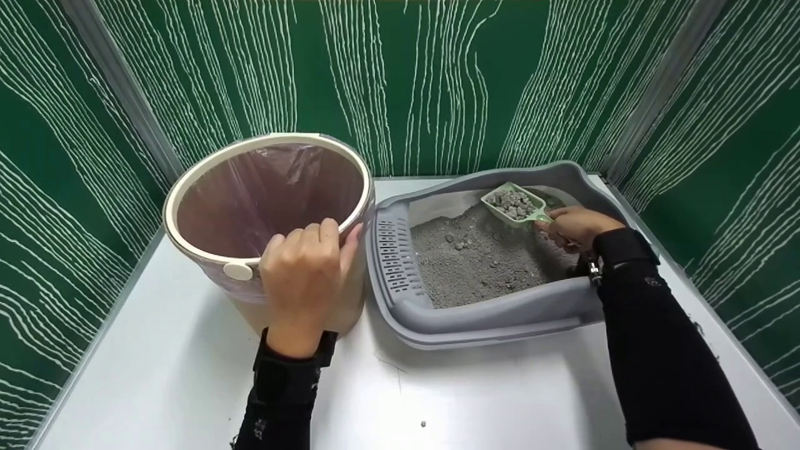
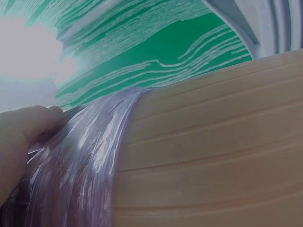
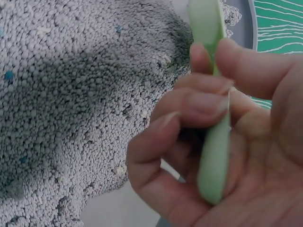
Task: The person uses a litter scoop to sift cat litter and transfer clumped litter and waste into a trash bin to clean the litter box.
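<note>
My right hand [image 1: 578,228] grips the handle of a light green litter scoop [image 1: 531,215], fingers curled round it in the right wrist view. Grey clumps [image 1: 511,203] fill the scoop, which is held over the back right of a grey litter box [image 1: 450,322]. Grey granular litter [image 1: 481,262] covers much of the box floor, heaped unevenly. On the left, my left hand [image 1: 303,269] grips the front rim of a beige trash bin [image 1: 344,312], fingers over the edge and thumb outside. A clear plastic liner [image 2: 90,151] folds down over the bin's outer wall.
Bin and box stand side by side on a white table [image 1: 156,375]. Green panels with white wavy lines [image 1: 431,87] close in the back and sides. A slotted ledge [image 1: 394,256] forms the box's left end. One small grey crumb [image 1: 423,424] lies near the front.
</note>
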`<state>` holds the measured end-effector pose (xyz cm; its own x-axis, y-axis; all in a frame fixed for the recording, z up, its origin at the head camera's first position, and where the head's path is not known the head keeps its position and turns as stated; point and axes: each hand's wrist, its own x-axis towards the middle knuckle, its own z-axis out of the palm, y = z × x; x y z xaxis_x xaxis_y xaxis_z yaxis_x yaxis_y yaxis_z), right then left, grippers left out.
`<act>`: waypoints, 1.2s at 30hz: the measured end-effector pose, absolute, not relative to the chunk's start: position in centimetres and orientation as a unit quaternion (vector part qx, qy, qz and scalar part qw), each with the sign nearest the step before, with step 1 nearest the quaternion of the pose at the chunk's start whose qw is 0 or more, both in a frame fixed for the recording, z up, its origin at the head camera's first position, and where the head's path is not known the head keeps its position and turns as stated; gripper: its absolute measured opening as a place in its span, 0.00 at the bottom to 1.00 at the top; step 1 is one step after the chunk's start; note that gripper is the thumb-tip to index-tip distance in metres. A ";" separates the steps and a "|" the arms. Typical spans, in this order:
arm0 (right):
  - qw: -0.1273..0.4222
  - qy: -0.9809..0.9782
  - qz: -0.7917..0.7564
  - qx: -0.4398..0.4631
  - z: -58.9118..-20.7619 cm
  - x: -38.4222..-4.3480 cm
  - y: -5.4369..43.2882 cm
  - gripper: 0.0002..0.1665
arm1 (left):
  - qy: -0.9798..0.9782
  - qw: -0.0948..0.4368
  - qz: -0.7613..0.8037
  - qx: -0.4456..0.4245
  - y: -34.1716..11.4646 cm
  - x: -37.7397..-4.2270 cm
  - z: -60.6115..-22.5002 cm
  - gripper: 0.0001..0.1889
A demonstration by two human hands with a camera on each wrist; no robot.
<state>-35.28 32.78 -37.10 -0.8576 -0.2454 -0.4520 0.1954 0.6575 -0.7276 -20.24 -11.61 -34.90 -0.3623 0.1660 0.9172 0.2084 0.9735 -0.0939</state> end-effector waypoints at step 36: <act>0.224 0.856 -0.462 -0.058 -37.6 -35.7 32.9 0.14 | -0.820 0.561 -0.024 -0.113 -11.5 -20.3 -34.9 0.26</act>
<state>-35.66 32.87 -37.58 -0.8927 -0.3066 -0.3304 0.1083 0.5658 -0.8174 -20.28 -11.54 -34.91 -0.3458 0.1582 0.9249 0.2118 0.9734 -0.0873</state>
